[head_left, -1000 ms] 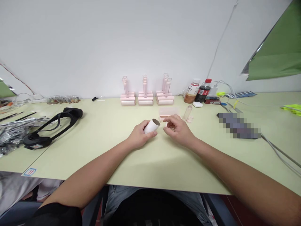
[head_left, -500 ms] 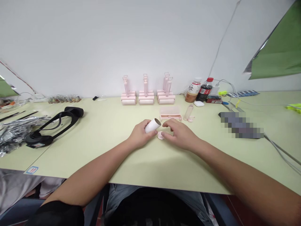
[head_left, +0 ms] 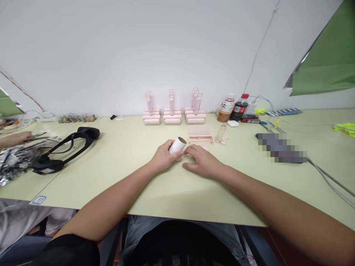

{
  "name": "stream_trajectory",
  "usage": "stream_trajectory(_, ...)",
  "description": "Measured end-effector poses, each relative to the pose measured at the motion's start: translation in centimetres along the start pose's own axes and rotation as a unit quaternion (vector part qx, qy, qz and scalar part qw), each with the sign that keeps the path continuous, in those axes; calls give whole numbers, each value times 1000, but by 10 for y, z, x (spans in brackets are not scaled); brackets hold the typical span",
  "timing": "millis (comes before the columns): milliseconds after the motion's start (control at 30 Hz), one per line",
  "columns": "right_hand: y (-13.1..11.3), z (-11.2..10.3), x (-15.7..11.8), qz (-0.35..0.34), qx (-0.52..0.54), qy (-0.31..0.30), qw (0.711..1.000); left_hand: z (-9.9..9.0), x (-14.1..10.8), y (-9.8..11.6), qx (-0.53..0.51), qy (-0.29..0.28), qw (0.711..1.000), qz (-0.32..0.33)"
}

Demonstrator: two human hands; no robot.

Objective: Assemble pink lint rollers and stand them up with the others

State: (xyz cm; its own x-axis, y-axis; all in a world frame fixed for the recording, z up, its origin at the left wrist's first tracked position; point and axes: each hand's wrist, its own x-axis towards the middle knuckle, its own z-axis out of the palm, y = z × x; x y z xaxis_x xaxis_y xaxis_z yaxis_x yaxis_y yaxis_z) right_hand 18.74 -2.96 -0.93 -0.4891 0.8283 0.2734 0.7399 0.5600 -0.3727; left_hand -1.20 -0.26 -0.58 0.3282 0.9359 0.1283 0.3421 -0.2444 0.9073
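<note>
The pale green tabletop is spreading out before me, running back to a white wall. On my left a black strapped headset is lying near another person's hand, which is reaching in over crinkled, shiny packets. Along the wall, pink roller units are standing in three groups, their handles pointing up (each looking capped with a little loop). My left hand is gripping, its thumb and fingers wrapping the white roll. My right hand is hovering or resting just beside it, I cannot tell which; its fingers are curving loosely, with a gap showing between thumb and forefinger. Two drink bottles are standing together farther back on the right. Beyond my right hand, the pink case is sitting with its clear lid raised. The white roll is tilting in my left hand, its hollow end facing up and rightward. A clear pinkish tube is leaning just right of the case, and a small pink disc is peeking out behind my right hand.
</note>
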Motion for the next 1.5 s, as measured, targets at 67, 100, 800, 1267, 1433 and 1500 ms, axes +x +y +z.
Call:
stream_trajectory(67, -3, 4, 2, -32, 8, -4, 999, 0, -1, 3, -16, -12, 1000, 3)
stream_trajectory(100, -4, 5, 3, -43, 7, -11, 999, 0, -2, 4, -26, -22, 999, 8)
stream_trajectory(800, 164, -95, -26, 534, -117, 283, 788, 0, -7, 5, 45, -68, 997, 10)
stream_trajectory(1267, 182, -102, -30, 440, -104, 371, 811, 0, -9, 4, 48, -69, 996, 14)
stream_trajectory(1433, 139, -112, -23, 211, -148, 552, 793, 2, -6, 5, 2, -20, 1000, 14)
stream_trajectory(1500, 106, -101, -17, 118, -120, 542, 824, 3, -3, 4, -33, 22, 999, 7)
